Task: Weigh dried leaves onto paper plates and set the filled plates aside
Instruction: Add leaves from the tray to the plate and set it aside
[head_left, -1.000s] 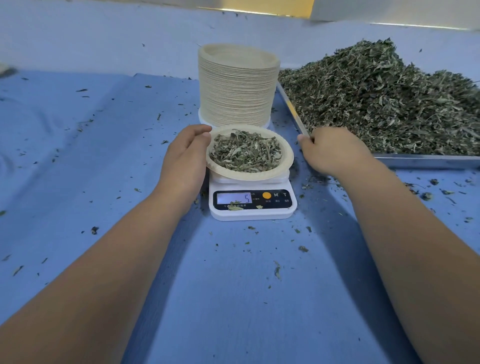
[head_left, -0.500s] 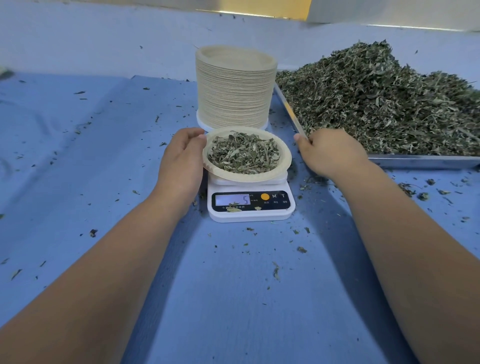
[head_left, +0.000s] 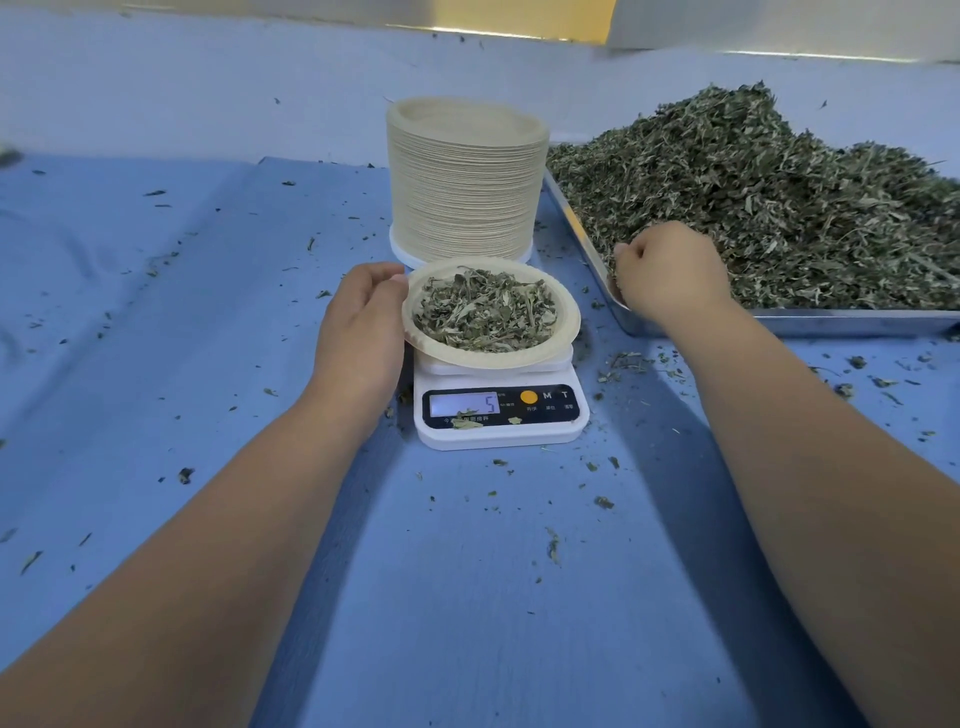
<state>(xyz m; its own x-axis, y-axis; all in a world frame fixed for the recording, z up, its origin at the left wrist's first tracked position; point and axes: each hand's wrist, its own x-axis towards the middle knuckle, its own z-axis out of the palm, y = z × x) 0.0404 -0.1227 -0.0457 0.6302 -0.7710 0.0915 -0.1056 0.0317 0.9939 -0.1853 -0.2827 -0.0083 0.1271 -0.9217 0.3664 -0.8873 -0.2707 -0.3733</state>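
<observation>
A paper plate (head_left: 563, 332) filled with dried leaves (head_left: 485, 314) sits on a small white scale (head_left: 501, 415) whose display reads 5. My left hand (head_left: 361, 332) grips the plate's left rim, fingers curled round its edge. My right hand (head_left: 670, 270) is over the near left corner of the metal tray (head_left: 852, 319), its fingers curled down into the big heap of dried leaves (head_left: 769, 197). What the fingers hold is hidden. A tall stack of empty paper plates (head_left: 465, 182) stands just behind the scale.
A blue cloth (head_left: 182, 312) covers the table, strewn with leaf crumbs, mostly around the scale and in front of the tray. A pale wall runs along the back. The tray's steel rim juts out at the right.
My right hand has moved from the tray's near corner up and right into the edge of the leaf heap. My left hand keeps its hold on the plate's rim.
</observation>
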